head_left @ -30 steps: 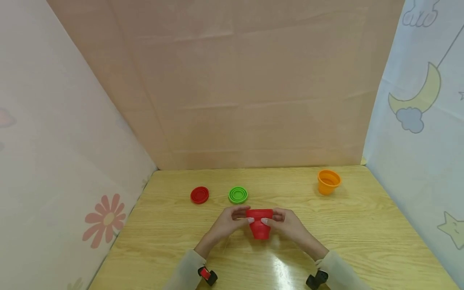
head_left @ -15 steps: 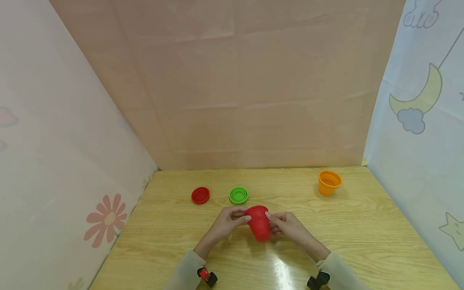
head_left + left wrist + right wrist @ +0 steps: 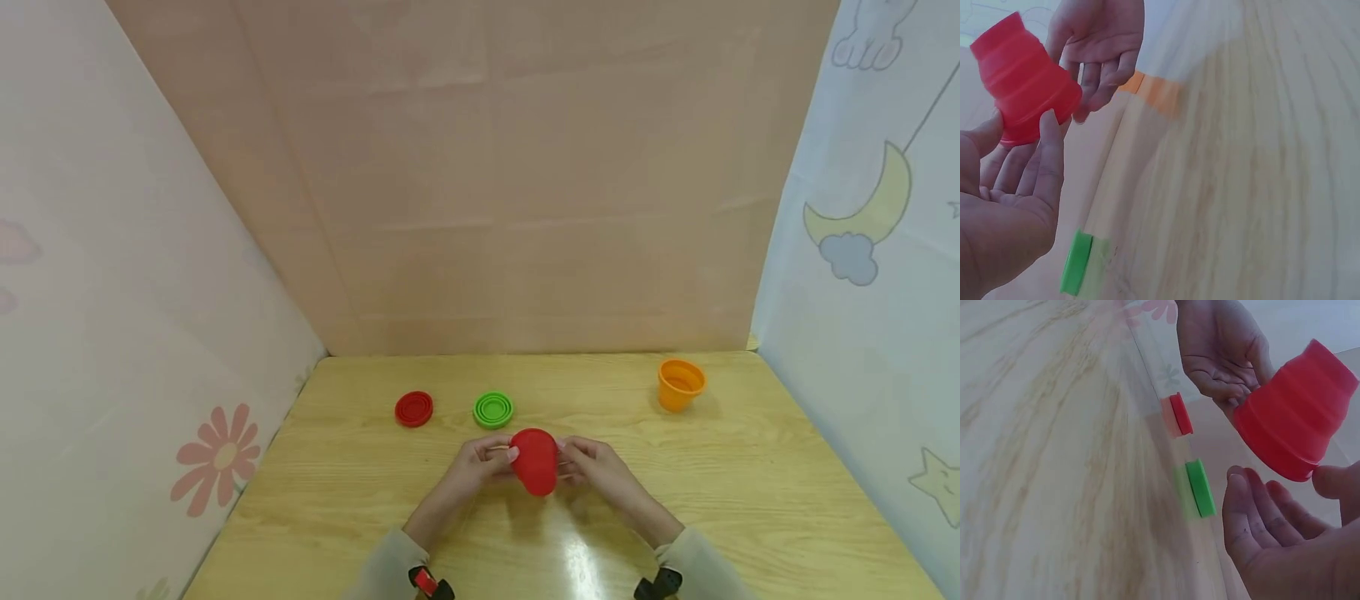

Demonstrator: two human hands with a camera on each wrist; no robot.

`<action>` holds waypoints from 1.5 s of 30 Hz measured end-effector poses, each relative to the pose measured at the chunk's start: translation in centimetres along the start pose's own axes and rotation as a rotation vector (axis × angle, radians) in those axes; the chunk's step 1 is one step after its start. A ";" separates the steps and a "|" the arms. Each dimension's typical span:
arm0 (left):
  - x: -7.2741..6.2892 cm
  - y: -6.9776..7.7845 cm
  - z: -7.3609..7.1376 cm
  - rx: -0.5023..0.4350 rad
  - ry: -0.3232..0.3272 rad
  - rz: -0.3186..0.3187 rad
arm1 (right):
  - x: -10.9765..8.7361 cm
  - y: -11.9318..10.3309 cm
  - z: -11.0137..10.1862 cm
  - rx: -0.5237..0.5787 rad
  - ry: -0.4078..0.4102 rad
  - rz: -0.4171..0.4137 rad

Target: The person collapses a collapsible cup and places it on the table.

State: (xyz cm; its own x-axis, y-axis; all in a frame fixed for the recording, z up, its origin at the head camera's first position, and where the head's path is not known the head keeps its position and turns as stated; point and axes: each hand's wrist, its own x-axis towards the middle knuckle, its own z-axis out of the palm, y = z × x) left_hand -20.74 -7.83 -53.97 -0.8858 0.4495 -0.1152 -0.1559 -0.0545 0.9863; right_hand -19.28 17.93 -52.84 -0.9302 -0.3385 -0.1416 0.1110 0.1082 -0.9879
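A red collapsible cup (image 3: 536, 462), stretched out tall with stepped ridges, is held above the table near the middle. It tilts with its base toward the wearer and its wide rim facing away, so the inside is hidden. My left hand (image 3: 474, 467) grips it by the rim side, thumb on the near wall and fingers behind, as the left wrist view shows. At the other side, my right hand (image 3: 596, 467) has its thumb at the rim. In the right wrist view, the right hand's fingers (image 3: 1244, 515) curve beneath the opening.
Behind the hands, a flat collapsed red cup (image 3: 414, 409) and a flat collapsed green cup (image 3: 492, 410) lie on the wooden table (image 3: 337, 500). An expanded orange cup (image 3: 681, 385) stands at the back right. Cloth walls enclose the table's back and sides.
The red cup has tipped from nearly upright, its base swinging toward the wearer. My right thumb has slid from the cup's front wall to the edge of its rim.
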 end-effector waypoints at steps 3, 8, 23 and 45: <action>0.0 -0.3 0.4 -0.038 0.020 -0.037 | 0.0 -0.1 0.0 0.031 -0.014 -0.022; -0.2 -0.5 1.0 -0.132 0.041 -0.103 | 0.1 -0.4 0.0 0.066 -0.026 -0.033; -0.7 -0.9 1.6 -0.267 0.075 -0.146 | -0.1 -0.5 0.5 0.154 -0.029 0.063; -0.1 -0.7 2.4 -0.117 0.071 -0.173 | 0.0 0.1 0.3 0.151 -0.069 0.088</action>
State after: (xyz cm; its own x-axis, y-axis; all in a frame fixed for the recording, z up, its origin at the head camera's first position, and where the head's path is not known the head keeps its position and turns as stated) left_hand -19.46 -5.72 -54.31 -0.8693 0.3978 -0.2934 -0.3540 -0.0870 0.9312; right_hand -19.15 17.64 -52.99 -0.8891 -0.3978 -0.2267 0.2470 0.0001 -0.9690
